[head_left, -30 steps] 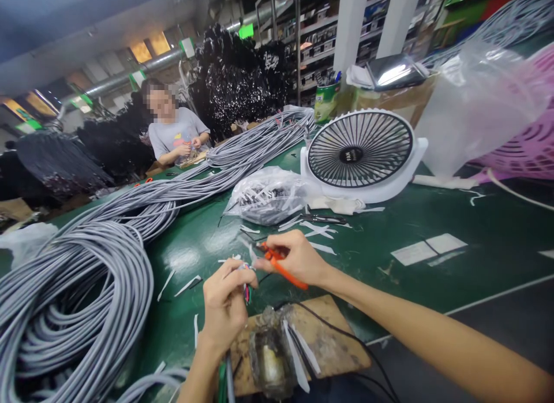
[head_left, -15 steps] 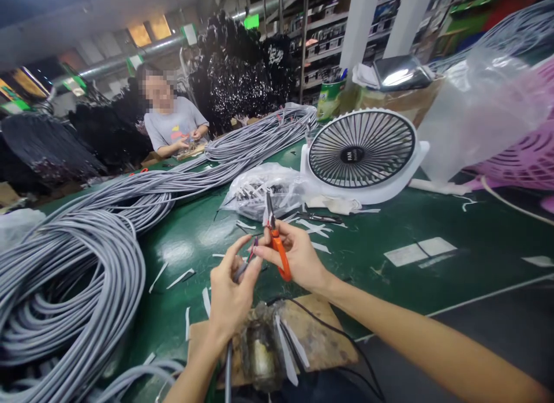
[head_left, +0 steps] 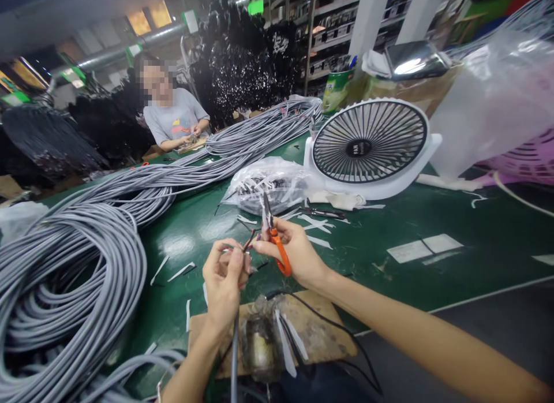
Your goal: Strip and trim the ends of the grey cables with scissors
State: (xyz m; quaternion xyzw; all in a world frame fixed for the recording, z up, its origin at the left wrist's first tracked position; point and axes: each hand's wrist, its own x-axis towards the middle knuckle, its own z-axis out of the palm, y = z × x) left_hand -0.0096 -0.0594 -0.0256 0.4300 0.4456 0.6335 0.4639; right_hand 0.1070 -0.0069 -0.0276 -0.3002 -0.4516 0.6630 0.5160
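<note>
My left hand (head_left: pixel 225 271) is closed around the end of a grey cable (head_left: pixel 234 357), whose length hangs down past my wrist. Thin dark and reddish wires (head_left: pixel 249 241) stick out of the cable end between my fingertips. In my right hand (head_left: pixel 296 250) is a pair of scissors (head_left: pixel 281 253) with orange handles, blades pointing up and away from me. My right thumb and fingertips are close to the wires; whether they touch them I cannot tell. Under my hands a metal device (head_left: pixel 262 348) sits on a stained brown board (head_left: pixel 322 328).
Coiled grey cables (head_left: pixel 116 247) cover the left of the green table (head_left: pixel 359 258). Beyond my hands lie a plastic bag (head_left: pixel 264 183) of small parts and a white fan (head_left: pixel 367 143). White strips (head_left: pixel 318 223) are scattered about. Across the table sits a person (head_left: pixel 173 114).
My left hand has shifted slightly left and its fingers have curled in around the cable end. The wires now point up more separately. My right hand with the scissors has barely moved.
</note>
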